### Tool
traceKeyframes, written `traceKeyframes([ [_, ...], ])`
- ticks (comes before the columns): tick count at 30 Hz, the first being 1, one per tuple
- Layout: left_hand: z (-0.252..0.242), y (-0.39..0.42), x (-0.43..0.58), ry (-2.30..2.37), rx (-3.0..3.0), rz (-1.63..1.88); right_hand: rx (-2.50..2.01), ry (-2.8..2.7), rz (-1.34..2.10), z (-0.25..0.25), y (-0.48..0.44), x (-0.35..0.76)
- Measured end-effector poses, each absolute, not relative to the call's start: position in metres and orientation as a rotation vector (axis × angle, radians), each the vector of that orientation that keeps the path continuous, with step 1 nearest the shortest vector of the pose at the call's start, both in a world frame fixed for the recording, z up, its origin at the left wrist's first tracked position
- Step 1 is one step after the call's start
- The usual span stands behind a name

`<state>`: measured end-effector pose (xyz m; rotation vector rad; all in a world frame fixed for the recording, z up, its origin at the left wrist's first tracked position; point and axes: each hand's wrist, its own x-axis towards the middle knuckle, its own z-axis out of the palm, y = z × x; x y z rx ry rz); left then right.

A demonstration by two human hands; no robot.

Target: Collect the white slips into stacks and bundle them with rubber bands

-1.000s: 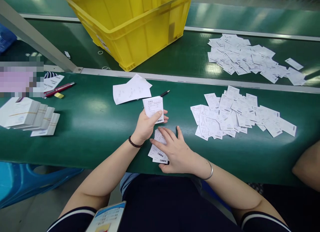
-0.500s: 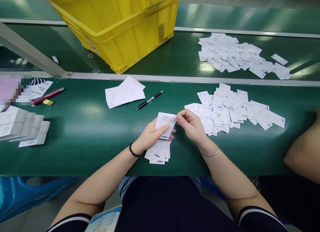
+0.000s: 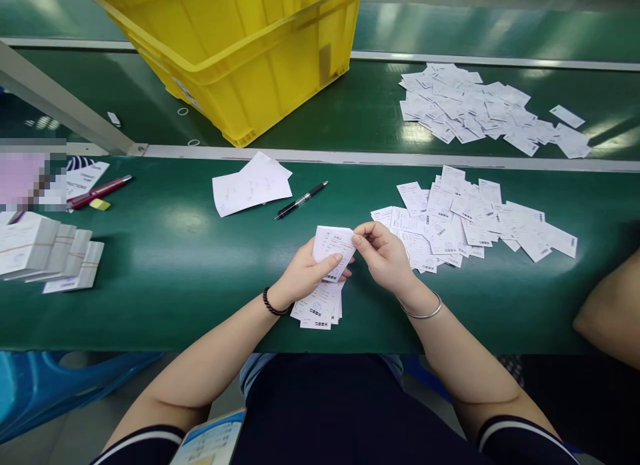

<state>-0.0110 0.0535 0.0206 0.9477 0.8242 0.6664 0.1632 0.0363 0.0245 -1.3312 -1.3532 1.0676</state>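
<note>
You cannot read any of the print here. The slip (image 3: 333, 241) you hold carries a heading and several printed lines, all too small to make out. The stack (image 3: 320, 309) on the bench (image 3: 175, 265) below it shows small black marks along its lower edges, equally illegible.
</note>
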Motion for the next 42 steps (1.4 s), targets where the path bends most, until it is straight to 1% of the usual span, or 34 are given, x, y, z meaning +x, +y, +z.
traceKeyframes([
  [10, 0.015, 0.056, -0.010, 0.904, 0.928, 0.759, -1.371, -1.402, 0.959, 0.022, 0.035, 0.161],
  [20, 0.011, 0.064, -0.016, 0.987, 1.051, 0.861, -1.418, -1.532, 1.013, 0.033, 0.053, 0.165],
  [23, 0.014, 0.072, -0.020, 0.931, 0.985, 0.984, -1.438, -1.506, 1.112, 0.038, 0.054, 0.167],
  [27, 0.024, 0.086, -0.026, 0.941, 0.829, 1.236, -1.318, -1.482, 1.457, 0.044, 0.045, 0.164],
  [29, 0.026, 0.091, -0.029, 0.953, 0.800, 1.293, -1.310, -1.533, 1.490, 0.042, 0.037, 0.158],
  [32, 0.025, 0.091, -0.029, 0.947, 0.809, 1.286, -1.443, -1.740, 1.320, 0.034, 0.028, 0.148],
  [35, 0.023, 0.088, -0.027, 0.915, 0.819, 1.255, -1.565, -2.038, 0.986, 0.025, 0.026, 0.143],
  [38, 0.023, 0.086, -0.025, 0.899, 0.818, 1.225, -1.580, -2.231, 0.678, 0.020, 0.026, 0.142],
  [40, 0.023, 0.084, -0.024, 0.907, 0.826, 1.184, -1.568, -2.260, 0.599, 0.019, 0.027, 0.143],
  [42, 0.023, 0.082, -0.024, 0.903, 0.848, 1.104, -1.561, -2.209, 0.625, 0.020, 0.029, 0.147],
])
